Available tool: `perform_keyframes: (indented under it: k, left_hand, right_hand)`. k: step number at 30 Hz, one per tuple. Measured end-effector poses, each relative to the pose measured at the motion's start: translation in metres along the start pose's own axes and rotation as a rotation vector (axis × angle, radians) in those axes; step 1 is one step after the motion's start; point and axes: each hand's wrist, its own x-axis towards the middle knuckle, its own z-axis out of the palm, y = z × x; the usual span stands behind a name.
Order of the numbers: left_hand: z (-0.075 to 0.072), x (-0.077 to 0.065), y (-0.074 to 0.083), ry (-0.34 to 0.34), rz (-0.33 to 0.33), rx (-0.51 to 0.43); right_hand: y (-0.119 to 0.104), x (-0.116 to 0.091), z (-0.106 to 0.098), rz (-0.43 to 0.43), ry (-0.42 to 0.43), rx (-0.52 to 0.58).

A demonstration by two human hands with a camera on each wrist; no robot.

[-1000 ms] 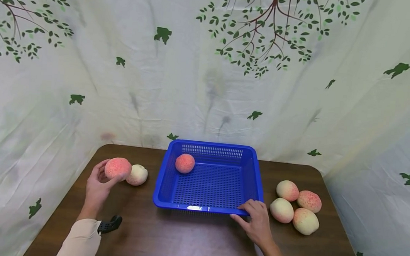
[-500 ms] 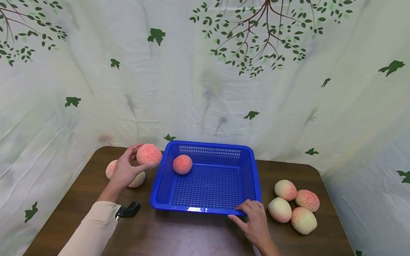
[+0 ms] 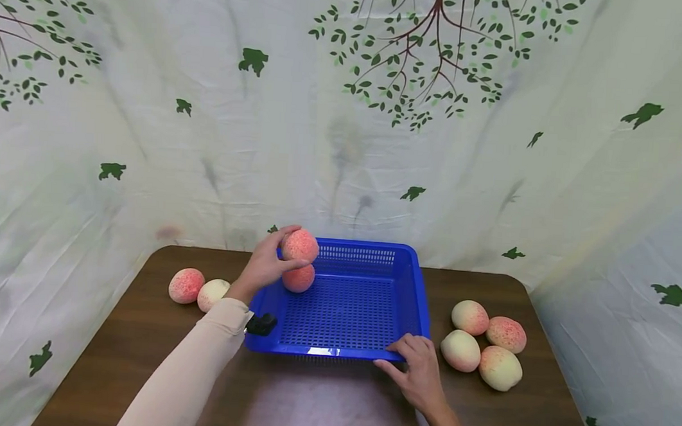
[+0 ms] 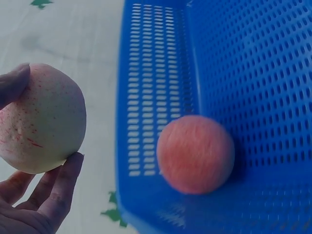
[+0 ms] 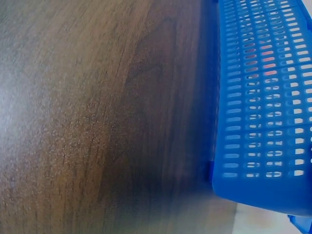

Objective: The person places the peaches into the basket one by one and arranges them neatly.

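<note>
My left hand (image 3: 262, 265) holds a peach (image 3: 301, 243) between thumb and fingers above the left back part of a blue plastic basket (image 3: 347, 313). Below it in the head view, another pink peach (image 3: 298, 280) lies inside the basket. From the left wrist, the held peach (image 4: 48, 122) shows a pale side with red flecks, and the peach in the basket (image 4: 195, 155) looks evenly pink. My right hand (image 3: 421, 373) grips the basket's front rim near the right corner, thumb outside and fingers over the edge. The right wrist view leaves this hand out and shows the basket's slotted wall (image 5: 263, 117).
Two peaches, one pink (image 3: 186, 286) and one pale (image 3: 212, 294), lie left of the basket on the brown wooden table (image 3: 108, 355). Several more peaches (image 3: 501, 368) sit grouped at the right. A leaf-printed white cloth (image 3: 298, 140) hangs behind the table.
My left hand has carried its peach rightward from the left of the table to over the basket, uncovering the pink peach behind. My right hand has stayed at the rim.
</note>
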Motion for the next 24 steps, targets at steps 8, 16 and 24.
perform_keyframes:
  k: [8, 16, 24]
  left_hand:
    - [0.036, 0.022, -0.003, -0.06, -0.011, 0.011]
    - [0.067, 0.035, -0.015, -0.093, 0.0, 0.087]
    - [0.084, 0.035, -0.029, -0.089, 0.05, 0.199]
  right_hand:
    - [0.001, -0.001, 0.0, 0.016, -0.003, 0.006]
    - [0.002, -0.001, 0.001, 0.012, -0.004, -0.003]
    - [0.002, -0.001, 0.003, 0.025, -0.009, 0.007]
